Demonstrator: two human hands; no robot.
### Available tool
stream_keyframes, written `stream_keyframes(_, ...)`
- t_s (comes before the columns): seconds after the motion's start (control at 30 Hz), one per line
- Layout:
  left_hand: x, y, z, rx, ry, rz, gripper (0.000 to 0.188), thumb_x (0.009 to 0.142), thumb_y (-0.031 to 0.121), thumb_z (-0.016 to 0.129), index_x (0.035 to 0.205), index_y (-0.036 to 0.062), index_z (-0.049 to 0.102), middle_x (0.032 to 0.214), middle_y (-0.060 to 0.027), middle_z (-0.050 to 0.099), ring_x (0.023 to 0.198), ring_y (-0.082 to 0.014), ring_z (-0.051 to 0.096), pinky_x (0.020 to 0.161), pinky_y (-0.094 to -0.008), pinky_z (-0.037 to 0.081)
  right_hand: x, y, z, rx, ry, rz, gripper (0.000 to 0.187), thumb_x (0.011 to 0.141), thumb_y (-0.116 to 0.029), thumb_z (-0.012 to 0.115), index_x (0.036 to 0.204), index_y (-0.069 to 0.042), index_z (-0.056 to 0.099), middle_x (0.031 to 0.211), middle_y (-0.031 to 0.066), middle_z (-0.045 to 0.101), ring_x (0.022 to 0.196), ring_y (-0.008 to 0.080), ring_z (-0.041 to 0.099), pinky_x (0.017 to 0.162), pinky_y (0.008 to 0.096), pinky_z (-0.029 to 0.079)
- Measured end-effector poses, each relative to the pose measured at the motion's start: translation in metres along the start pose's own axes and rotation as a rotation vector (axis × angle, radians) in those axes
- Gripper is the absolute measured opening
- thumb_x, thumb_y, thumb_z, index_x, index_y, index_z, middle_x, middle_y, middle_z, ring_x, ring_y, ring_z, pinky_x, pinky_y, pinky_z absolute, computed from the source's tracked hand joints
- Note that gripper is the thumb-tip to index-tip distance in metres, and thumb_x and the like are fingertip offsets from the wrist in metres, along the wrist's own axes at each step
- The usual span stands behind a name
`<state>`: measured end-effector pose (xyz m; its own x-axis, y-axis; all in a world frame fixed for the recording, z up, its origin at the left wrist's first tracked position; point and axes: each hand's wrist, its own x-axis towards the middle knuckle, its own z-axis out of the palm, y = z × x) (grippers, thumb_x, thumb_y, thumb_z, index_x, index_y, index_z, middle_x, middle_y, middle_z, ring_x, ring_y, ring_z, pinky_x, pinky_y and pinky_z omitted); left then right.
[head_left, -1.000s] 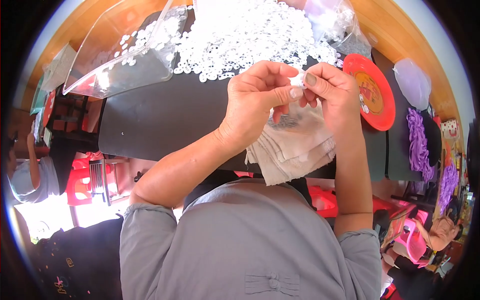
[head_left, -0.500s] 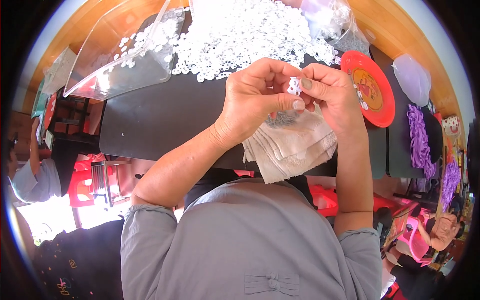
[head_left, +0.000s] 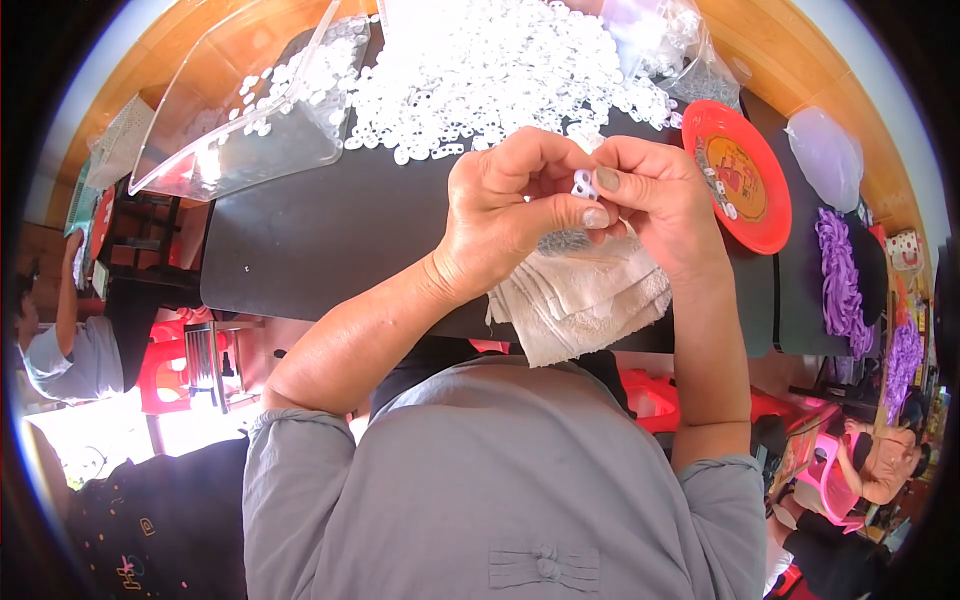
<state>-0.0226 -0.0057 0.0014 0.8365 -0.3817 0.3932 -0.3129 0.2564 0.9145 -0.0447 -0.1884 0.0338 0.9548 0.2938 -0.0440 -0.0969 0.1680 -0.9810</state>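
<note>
Between my two hands, above the table, is a small white plastic piece with two round holes, like a figure eight (head_left: 584,184). My left hand (head_left: 505,205) pinches it with thumb and forefinger from the left. From the right, my right hand (head_left: 658,200) grips it the same way, thumb on top. Beneath the hands lies a folded beige cloth (head_left: 580,318), bearing a heap of tiny grey pieces (head_left: 565,242), partly hidden by my fingers. Beyond is a broad pile of similar white pieces (head_left: 470,85).
A clear plastic bin (head_left: 245,165) with white pieces leans at the far left of the black table (head_left: 300,255). Right of my hands is a red plate (head_left: 772,220) holding a few white pieces. A clear bag (head_left: 825,160) and purple strips (head_left: 842,285) lie farther right. Other people sit nearby.
Both hands have come slightly lower and nearer, still pinching the white piece. The piece has turned, so its two holes show differently.
</note>
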Motion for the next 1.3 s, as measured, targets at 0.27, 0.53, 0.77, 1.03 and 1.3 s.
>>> stream_keyframes(0.27,0.000,0.004,-0.005,0.031,-0.043,0.027,0.023,0.076,0.003,0.078,0.090,0.0032,0.060,0.075,-0.0025,0.066,0.070,-0.0059,0.065,0.063,-0.0207,0.052,-0.001,0.002,0.003,-0.006,-0.030,-0.022,0.022,0.089,-0.020,0.065,0.088,0.003,0.062,0.066,0.0048,0.060,0.054,0.0121,0.059,0.046,0.0201,0.039)
stream_keyframes(0.53,0.001,0.009,-0.004,-0.211,-0.082,-0.031,0.021,0.076,-0.005,0.074,0.084,-0.0004,0.056,0.076,-0.0096,0.067,0.070,-0.0171,0.069,0.063,-0.0262,0.057,0.000,0.004,0.006,0.030,-0.076,-0.012,0.023,0.089,-0.020,0.065,0.085,0.002,0.062,0.065,0.0055,0.060,0.051,0.0115,0.056,0.045,0.0205,0.035)
stream_keyframes(0.77,0.004,0.006,-0.005,-0.330,-0.094,-0.039,0.019,0.076,-0.010,0.071,0.083,-0.0017,0.055,0.077,-0.0122,0.067,0.071,-0.0222,0.070,0.062,-0.0309,0.061,0.001,0.009,0.008,0.123,-0.103,-0.044,0.021,0.090,-0.017,0.064,0.082,0.002,0.060,0.063,0.0040,0.056,0.048,0.0092,0.049,0.045,0.0202,0.034)
stream_keyframes(1.03,0.005,0.008,-0.008,-0.302,-0.116,-0.032,0.017,0.079,-0.011,0.068,0.085,-0.0022,0.055,0.077,-0.0140,0.066,0.072,-0.0237,0.070,0.060,-0.0317,0.061,0.002,0.010,0.009,0.155,-0.143,-0.044,0.023,0.091,-0.019,0.064,0.082,0.002,0.062,0.061,0.0020,0.052,0.052,0.0109,0.053,0.047,0.0209,0.035)
stream_keyframes(1.3,0.004,0.034,-0.009,-0.073,0.196,-0.054,0.020,0.075,-0.004,0.076,0.087,-0.0001,0.061,0.073,-0.0073,0.065,0.062,-0.0097,0.062,0.049,-0.0204,0.048,0.002,0.006,0.009,-0.032,0.117,-0.071,0.024,0.092,-0.024,0.062,0.089,0.000,0.064,0.063,0.0016,0.052,0.056,0.0143,0.055,0.050,0.0227,0.035)
